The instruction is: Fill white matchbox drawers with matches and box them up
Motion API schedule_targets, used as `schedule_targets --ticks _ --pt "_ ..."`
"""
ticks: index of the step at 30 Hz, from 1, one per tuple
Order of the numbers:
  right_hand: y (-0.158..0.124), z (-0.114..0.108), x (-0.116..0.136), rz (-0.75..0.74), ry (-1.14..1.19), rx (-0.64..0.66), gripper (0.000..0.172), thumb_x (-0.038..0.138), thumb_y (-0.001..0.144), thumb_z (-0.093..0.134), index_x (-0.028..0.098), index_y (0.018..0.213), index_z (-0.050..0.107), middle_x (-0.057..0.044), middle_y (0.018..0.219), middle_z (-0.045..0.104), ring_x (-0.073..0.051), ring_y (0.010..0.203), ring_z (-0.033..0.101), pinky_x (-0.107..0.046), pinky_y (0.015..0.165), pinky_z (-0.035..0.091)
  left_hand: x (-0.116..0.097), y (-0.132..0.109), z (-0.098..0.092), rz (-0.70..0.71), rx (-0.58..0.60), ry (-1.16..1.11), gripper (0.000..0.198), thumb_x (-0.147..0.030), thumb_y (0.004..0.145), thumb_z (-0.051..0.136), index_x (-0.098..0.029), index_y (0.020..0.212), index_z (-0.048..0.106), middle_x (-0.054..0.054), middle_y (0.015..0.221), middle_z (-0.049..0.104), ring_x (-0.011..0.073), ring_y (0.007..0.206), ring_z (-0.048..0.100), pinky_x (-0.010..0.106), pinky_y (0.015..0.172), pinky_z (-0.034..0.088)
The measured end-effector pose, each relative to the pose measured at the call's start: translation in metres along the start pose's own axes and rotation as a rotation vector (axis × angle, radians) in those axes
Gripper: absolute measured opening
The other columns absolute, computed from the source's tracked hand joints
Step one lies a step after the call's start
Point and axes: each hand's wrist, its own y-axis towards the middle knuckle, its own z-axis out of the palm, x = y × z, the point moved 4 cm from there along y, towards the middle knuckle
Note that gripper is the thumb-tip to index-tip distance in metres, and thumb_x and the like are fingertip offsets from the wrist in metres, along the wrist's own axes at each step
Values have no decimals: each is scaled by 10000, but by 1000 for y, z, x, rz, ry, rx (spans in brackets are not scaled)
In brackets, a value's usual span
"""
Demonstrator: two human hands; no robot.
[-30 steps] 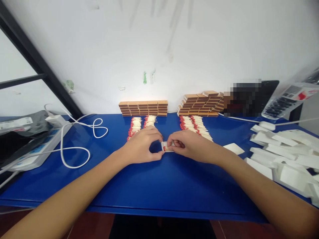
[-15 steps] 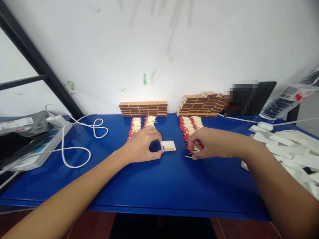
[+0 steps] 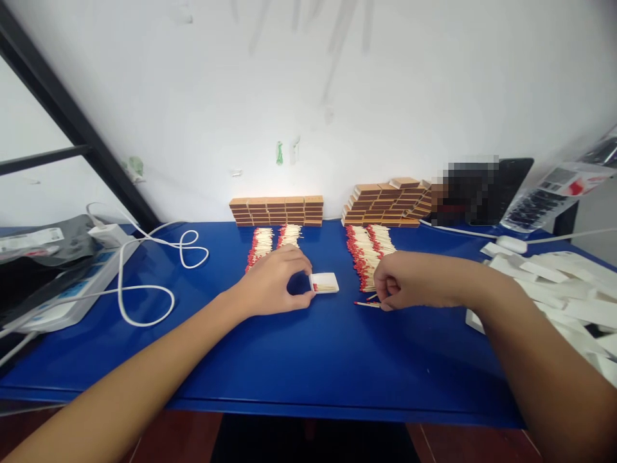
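On the blue tabletop (image 3: pixel 299 360), a white power strip (image 3: pixel 72 289) is seen at the far left, at about nine o'clock, with a looped white cable (image 3: pixel 149 289) lying just beside it. Against the white wall, at twelve o'clock, a neat row of stacked brown cardboard matchbox sleeves (image 3: pixel 277 210) is set, and in front of it two short rows of red-tipped wooden matches (image 3: pixel 263 244) are laid out.

The left hand (image 3: pixel 274 283) is rested on the tabletop near the centre, its thumb and fingers curled together and pinched on the left end of a small white open matchbox tray (image 3: pixel 324 282), in which a few matches are lying. The tray sits flat on the tabletop, between the two hands.

At one o'clock a longer row of red-tipped matches (image 3: pixel 366 254) is spread, backed by a looser pile of brown matchbox sleeves (image 3: pixel 388 202). The right hand (image 3: pixel 409 280) is placed at the near end of this row, its fingers closed on a few loose matches (image 3: pixel 367 303) whose red tips point toward the tray.

At three o'clock a heap of white flat cardboard trays (image 3: pixel 554 283) is piled.
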Motion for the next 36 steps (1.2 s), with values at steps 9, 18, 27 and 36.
schedule_targets --ticks 9,18,27,36 --pt "-4 2 6 -28 -7 1 116 193 734 678 229 830 734 -28 820 737 -204 705 617 -318 579 396 1 0 -1 -6 -3 1 178 -292 851 791 -195 974 707 88 1099 769 286 1085 682 475 971 578" --pt "2 3 8 -69 28 -51 100 197 691 703 229 786 697 -13 770 678 -181 657 558 -304 567 327 1 0 -1 -12 7 6 188 -306 858 788 -187 982 710 86 1107 768 279 1086 679 468 975 577" --pt "3 -5 32 -252 194 -241 53 283 799 680 232 787 669 25 735 635 -146 652 524 -282 577 351 -9 2 -1 34 0 -8 180 -277 856 780 -185 993 708 92 1090 758 280 1073 682 448 969 568" --pt "24 10 52 -364 62 -388 17 194 812 654 209 816 645 1 769 642 -156 710 523 -283 628 317 -15 2 0 39 9 -8 143 -273 861 753 -200 971 698 89 1079 754 279 1066 681 435 975 564"
